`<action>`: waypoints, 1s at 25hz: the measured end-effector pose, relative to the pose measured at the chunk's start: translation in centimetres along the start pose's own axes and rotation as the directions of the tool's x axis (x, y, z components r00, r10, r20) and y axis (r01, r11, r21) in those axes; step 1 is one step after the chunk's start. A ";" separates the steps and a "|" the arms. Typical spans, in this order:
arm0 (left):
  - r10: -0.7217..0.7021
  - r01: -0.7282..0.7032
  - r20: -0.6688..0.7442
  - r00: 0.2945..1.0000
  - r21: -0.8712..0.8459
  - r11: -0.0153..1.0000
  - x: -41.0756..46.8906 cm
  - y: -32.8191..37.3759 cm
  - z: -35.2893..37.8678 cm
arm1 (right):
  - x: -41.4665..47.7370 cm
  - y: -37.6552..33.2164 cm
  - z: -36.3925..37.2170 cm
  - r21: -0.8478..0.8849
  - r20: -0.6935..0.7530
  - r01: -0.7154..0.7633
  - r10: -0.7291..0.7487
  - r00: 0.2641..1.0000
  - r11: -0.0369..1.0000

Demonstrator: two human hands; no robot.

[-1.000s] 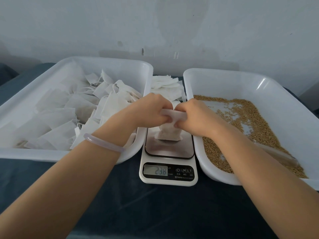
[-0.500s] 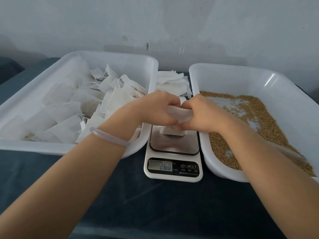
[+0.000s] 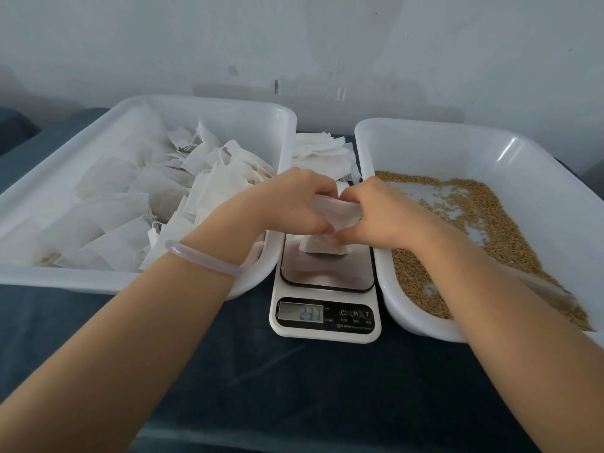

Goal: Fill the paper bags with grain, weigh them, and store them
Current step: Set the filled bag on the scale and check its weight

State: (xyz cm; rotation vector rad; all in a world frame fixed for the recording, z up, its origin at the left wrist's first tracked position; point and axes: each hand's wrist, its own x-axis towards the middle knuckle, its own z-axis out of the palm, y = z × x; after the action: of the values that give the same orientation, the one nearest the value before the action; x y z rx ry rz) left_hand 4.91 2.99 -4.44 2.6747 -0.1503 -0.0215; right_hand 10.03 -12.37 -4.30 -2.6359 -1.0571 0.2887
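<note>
Paper bag (image 3: 327, 248) stands on the steel plate of the scale (image 3: 327, 291) at the centre of the frame. Its plump lower half rests on the plate and its top is gathered up between the two hands. The left hand (image 3: 287, 204) and the right hand (image 3: 382, 212) meet knuckle to knuckle just above the scale, fingers curled, each pinching the white neck of the bag, which shows as a crumpled band between them. A pale bracelet (image 3: 202, 258) circles the left wrist.

Below the plate, the display (image 3: 300, 312) shows the digits 237; whether a decimal point stands among them is too faint to tell. Three round buttons sit to its right.

Left of the scale, filling the left half of the frame, a white plastic tub (image 3: 163, 103) holds a heap of white bags (image 3: 130, 204), some with thin strings showing. The left forearm crosses its near right corner. Right of the scale a second white tub (image 3: 425, 132) holds brown grain (image 3: 474, 223), spread thin enough that the white floor shows in patches. The right forearm lies over its near edge, and something clear and blurred lies on the grain beside that arm.

Between the tubs, behind the scale, a stack of flat white bags (image 3: 322, 152) lies on the table (image 3: 294, 387), which is covered in dark blue cloth. A pale, stained wall (image 3: 294, 44) fills the top of the frame.
</note>
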 end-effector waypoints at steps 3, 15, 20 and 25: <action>-0.013 0.013 -0.006 1.000 0.004 1.000 0.0 0.0 0.0 | 0.0 0.0 -0.1 -0.001 -0.003 0.010 -0.010 1.000 1.000; 0.001 -0.001 -0.022 1.000 0.021 1.000 0.3 -0.3 0.2 | 0.3 0.3 0.2 -0.036 -0.033 0.014 -0.015 0.999 0.999; -0.160 0.067 -0.527 0.834 -0.191 0.979 0.4 -1.0 -1.4 | 0.2 0.9 0.2 0.318 -0.348 0.087 0.031 0.937 0.944; -0.453 0.351 -0.712 0.537 -0.299 0.887 -0.1 -4.5 -3.5 | 0.3 1.3 -0.1 0.424 -0.454 0.084 0.131 0.881 0.902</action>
State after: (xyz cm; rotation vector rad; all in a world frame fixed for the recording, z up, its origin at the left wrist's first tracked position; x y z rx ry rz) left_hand 5.40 8.57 -3.33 2.2840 0.7317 0.9333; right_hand 11.11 -13.13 -4.66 -2.1508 -0.6945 -0.1127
